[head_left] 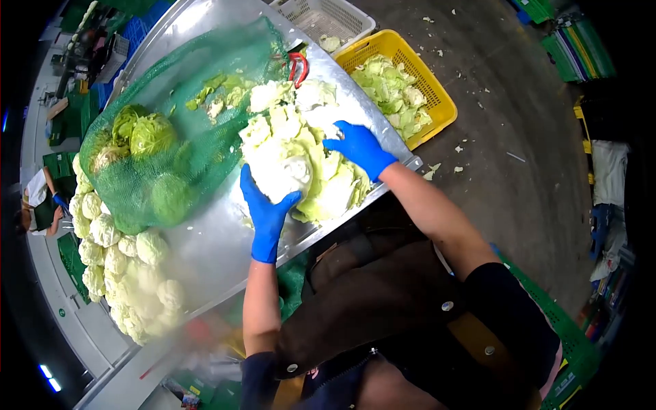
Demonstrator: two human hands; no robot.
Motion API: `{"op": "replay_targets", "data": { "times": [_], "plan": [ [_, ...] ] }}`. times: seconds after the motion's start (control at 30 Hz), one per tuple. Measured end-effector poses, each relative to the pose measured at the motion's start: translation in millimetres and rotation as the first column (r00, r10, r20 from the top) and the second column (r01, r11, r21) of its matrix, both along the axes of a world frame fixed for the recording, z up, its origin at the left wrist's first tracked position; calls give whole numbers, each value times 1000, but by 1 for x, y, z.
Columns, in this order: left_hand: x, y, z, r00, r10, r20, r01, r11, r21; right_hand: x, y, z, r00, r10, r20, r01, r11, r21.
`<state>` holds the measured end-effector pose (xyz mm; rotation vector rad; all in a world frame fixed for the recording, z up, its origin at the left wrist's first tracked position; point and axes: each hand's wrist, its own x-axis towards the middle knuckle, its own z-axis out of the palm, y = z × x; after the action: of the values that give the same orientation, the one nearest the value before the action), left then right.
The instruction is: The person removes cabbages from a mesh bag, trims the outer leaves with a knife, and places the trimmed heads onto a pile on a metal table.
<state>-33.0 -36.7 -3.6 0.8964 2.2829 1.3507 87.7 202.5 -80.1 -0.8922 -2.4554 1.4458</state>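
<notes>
A loose heap of pale cabbage leaves lies on the metal table in front of me, with a whiter, rounded cabbage piece on its near side. My left hand, in a blue glove, is at the near left side of the heap, thumb and fingers apart. On the right side, my right hand, gloved in blue too, reaches over the leaves with its fingers spread. Beyond the heap lies a tool with a red curved handle. To the left, a green mesh bag has several cabbages in it.
Many trimmed cabbages are piled along the table's left side. A yellow crate of leaves stands beyond the metal table's right edge, next to a pale crate. Leaf scraps dot the floor. Another person is at far left.
</notes>
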Motion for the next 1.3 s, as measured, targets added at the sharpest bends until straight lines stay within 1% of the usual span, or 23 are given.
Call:
{"op": "replay_targets", "data": {
  "times": [0.03, 0.07, 0.13, 0.2, 0.27, 0.3, 0.33, 0.43, 0.47, 0.5, 0.6, 0.63, 0.73, 0.77, 0.8, 0.87, 0.93, 0.97, 1.0, 1.07, 1.2, 1.27, 1.3],
  "plan": [
    [-10, 6, 3, 994, -56, -95, 50, 997, -67, -6, 11, 89, 987, 98, 127, -117, 981, 155],
    [-16, 12, 8, 977, -120, -177, 94, 985, -145, -15, 10, 100, 993, 103, 64, -114, 969, 218],
    [-30, 27, 32, 860, -354, -369, 242, 917, -316, -34, -3, 106, 945, 257, -202, -228, 961, 155],
    [-26, 35, 54, 892, -303, -335, 231, 943, -238, -48, -10, 93, 895, 400, -196, -426, 898, -113],
    [-11, 13, 30, 970, 75, -233, -85, 996, -35, -55, -5, 93, 914, 393, -97, -401, 912, -81],
    [7, 7, 29, 960, 276, 35, -277, 961, 5, -58, -4, 93, 922, 370, -112, -380, 921, -86],
    [18, 5, 12, 922, 351, 164, -357, 934, 7, -56, -7, 92, 931, 344, -123, -356, 930, -94],
    [42, 44, 6, 918, 391, -71, -397, 906, -148, -42, -21, 86, 968, 229, -106, -235, 971, -43],
    [31, 49, 8, 917, 398, -39, -400, 910, -107, -38, -26, 86, 979, 175, -103, -177, 984, -10],
    [18, 47, 7, 952, 307, -10, -307, 950, -63, -34, -22, 99, 978, 183, 97, -176, 982, -74],
    [7, 47, 17, 995, 97, -19, -98, 995, -35, -22, 2, 87, 973, 212, 89, -209, 977, -42],
    [8, 45, 18, 995, 87, -38, -89, 995, -50, -21, 5, 88, 992, 124, 11, -124, 991, 43],
    [10, 47, 17, 997, 82, -12, -82, 996, -28, -10, -9, 110, 983, 180, 23, -182, 979, 96],
    [10, 48, 16, 996, 85, 11, -85, 996, -9, -10, -19, 122, 943, 271, 195, -294, 951, 97],
    [10, 48, 14, 997, 73, -25, -74, 997, -30, -8, -30, 103, 958, 281, 65, -287, 947, 142],
    [11, 45, 9, 994, 47, -98, -55, 995, -82, -26, -26, 93, 962, 248, 111, -267, 938, 223],
    [14, 42, 13, 995, 34, -89, -41, 995, -87, -45, 2, 84, 973, 206, 103, -203, 978, -38],
    [17, 39, 16, 992, 25, -121, -38, 994, -106, -51, 16, 95, 951, 223, 214, -224, 974, -21],
    [18, 38, 18, 988, 16, -153, -35, 992, -124, -51, 19, 99, 955, 258, 144, -256, 966, -38],
    [20, 35, 21, 998, 42, -52, -45, 997, -66, -47, 8, 108, 925, 357, 129, -372, 921, 120],
    [19, 17, 19, 997, 63, 36, -64, 998, 2, -58, 16, 42, 985, 100, 143, -134, 958, 253],
    [21, 8, 14, 992, 92, 85, -97, 994, 54, -55, 23, 30, 992, -48, 120, 26, 984, 174],
    [22, 6, 11, 982, 105, 159, -125, 984, 126, -52, 26, 45, 982, 7, 189, -42, 983, 181]
  ]
}}
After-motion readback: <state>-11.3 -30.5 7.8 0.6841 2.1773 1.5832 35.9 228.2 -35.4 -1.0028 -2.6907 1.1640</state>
